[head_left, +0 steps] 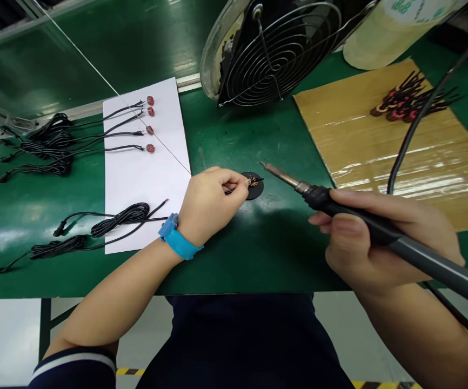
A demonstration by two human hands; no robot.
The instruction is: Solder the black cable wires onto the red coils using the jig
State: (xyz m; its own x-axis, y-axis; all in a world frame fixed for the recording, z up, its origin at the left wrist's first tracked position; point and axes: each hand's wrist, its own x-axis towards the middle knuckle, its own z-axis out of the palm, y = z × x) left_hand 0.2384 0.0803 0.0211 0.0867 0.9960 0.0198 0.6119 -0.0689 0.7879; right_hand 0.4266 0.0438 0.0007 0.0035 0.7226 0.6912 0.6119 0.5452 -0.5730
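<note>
Small ring-shaped component [252,182], copper-coloured spokes, sits on a round black disc [253,195] on the green bench [258,243], mid-view, near the front edge. Short dark lead sticks out on its right side. Left hand [213,202]: thumb and forefinger pinched together at the component's left side, a bit of black wire [229,190] gripped between them; whether fingertips also grip the component, cannot tell. Blue wristband [180,239] on that wrist. Right hand [396,232]: clamped round the handle of a soldering iron [319,199], thumb on top. Iron points left, bare metal tip just beyond the disc's upper right, apart from the component. Hands well apart.

Left: white sheet [145,181], partly under the left hand. Four red components [149,130] in a column near its upper right, each beside the stripped end of a black cable; those cables [51,146] lie bundled to the left. Two more coiled black cables [122,219] lower down, partly on the sheet. Thin pale strand [96,70] runs diagonally from upper left down towards the left hand.

Behind: black fan [276,65] with wire guard, tilted. Bottle [374,40] of pale liquid, upper right. Right: brown cardboard [351,135], pile of dark-leaded components [408,102] on its far part.
</note>
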